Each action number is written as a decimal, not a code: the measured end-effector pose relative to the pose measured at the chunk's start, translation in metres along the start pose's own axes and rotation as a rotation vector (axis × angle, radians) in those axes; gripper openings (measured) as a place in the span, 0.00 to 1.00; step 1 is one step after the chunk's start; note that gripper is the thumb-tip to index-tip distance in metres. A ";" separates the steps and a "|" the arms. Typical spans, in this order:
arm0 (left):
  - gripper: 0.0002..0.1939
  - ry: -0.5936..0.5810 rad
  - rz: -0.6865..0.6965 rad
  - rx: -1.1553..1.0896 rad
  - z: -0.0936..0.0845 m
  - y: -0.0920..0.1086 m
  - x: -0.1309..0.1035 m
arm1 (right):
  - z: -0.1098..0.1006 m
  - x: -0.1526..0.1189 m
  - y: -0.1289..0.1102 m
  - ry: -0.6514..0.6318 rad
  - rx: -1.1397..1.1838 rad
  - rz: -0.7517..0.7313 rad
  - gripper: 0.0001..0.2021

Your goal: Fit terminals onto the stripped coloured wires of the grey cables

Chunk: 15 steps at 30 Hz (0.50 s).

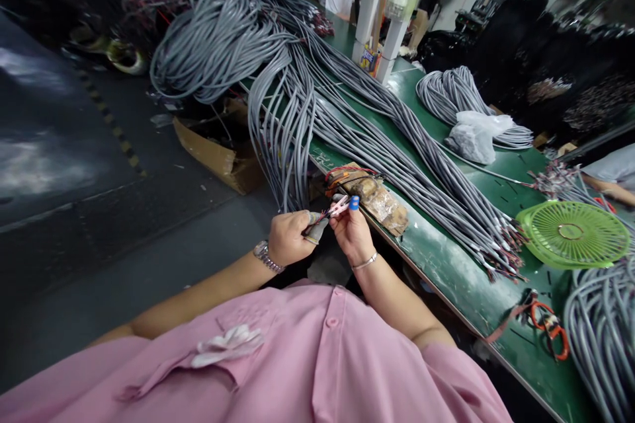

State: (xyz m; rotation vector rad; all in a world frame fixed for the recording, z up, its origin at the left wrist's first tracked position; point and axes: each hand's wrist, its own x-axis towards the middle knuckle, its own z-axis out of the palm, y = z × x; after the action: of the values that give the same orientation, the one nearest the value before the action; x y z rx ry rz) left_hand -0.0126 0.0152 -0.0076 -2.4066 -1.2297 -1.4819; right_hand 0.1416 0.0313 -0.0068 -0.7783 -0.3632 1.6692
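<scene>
My left hand [292, 238], with a metal watch on the wrist and grey coverings on the fingertips, is closed around the end of a cable. Thin coloured wires [323, 215] stick out of that grip toward the other hand. My right hand [351, 234] wears a blue thumb cover and a bracelet. Its thumb and fingers pinch a small pale pink piece [339, 206] at the wires; its exact kind is too small to tell. Just beyond the hands, a taped brown block [384, 205] with orange and black bands lies at the table edge.
Long grey cables [367, 139] run across the green table [436, 284], some hanging over its edge. A green basket [573, 234], orange-handled scissors [548, 330] and a plastic bag [479, 135] lie on the right. A cardboard box [223, 158] stands below. Another person's arm [608, 188] reaches in at right.
</scene>
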 end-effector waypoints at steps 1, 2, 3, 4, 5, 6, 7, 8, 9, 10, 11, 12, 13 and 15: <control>0.03 0.001 0.005 -0.002 0.000 0.000 0.001 | 0.000 0.000 0.000 -0.005 -0.002 -0.004 0.18; 0.03 0.003 0.005 -0.003 0.000 0.001 0.001 | 0.000 0.001 0.000 -0.009 -0.002 -0.008 0.18; 0.03 0.005 0.002 -0.002 0.000 0.001 0.002 | 0.000 0.001 0.000 -0.009 -0.004 -0.011 0.18; 0.03 0.010 -0.001 0.000 0.000 0.001 0.002 | 0.000 0.001 0.000 -0.006 -0.005 -0.012 0.18; 0.03 0.016 -0.003 0.003 0.000 0.002 0.003 | 0.000 0.001 0.000 -0.002 -0.005 -0.014 0.18; 0.03 0.023 -0.003 0.006 0.000 0.002 0.003 | 0.001 0.001 0.000 0.000 -0.005 -0.014 0.18; 0.03 0.031 -0.001 0.008 0.000 0.002 0.003 | 0.001 0.000 0.000 -0.002 -0.003 -0.012 0.18; 0.04 0.040 0.000 0.011 0.000 0.002 0.004 | 0.001 0.000 0.001 -0.008 0.002 -0.007 0.18; 0.04 0.047 0.003 0.013 -0.001 0.002 0.004 | 0.001 -0.001 0.001 -0.018 0.011 0.000 0.19; 0.04 0.051 0.005 0.016 -0.001 0.002 0.004 | 0.000 -0.001 0.001 -0.025 0.022 0.008 0.19; 0.04 0.053 0.008 0.019 -0.002 0.002 0.004 | -0.001 -0.001 0.002 -0.030 0.033 0.020 0.20; 0.04 0.056 0.010 0.023 -0.003 0.002 0.004 | -0.002 -0.002 0.002 -0.033 0.043 0.034 0.21; 0.04 0.061 0.009 0.027 -0.005 0.002 0.004 | -0.004 -0.002 0.003 -0.034 0.051 0.049 0.22; 0.04 0.078 -0.006 0.038 -0.010 0.003 0.003 | -0.010 -0.002 0.005 -0.043 0.059 0.074 0.24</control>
State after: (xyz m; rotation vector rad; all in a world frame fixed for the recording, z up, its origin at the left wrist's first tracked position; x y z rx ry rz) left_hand -0.0170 0.0108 0.0007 -2.2998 -1.2382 -1.5242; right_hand 0.1441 0.0260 -0.0164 -0.7200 -0.3167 1.7605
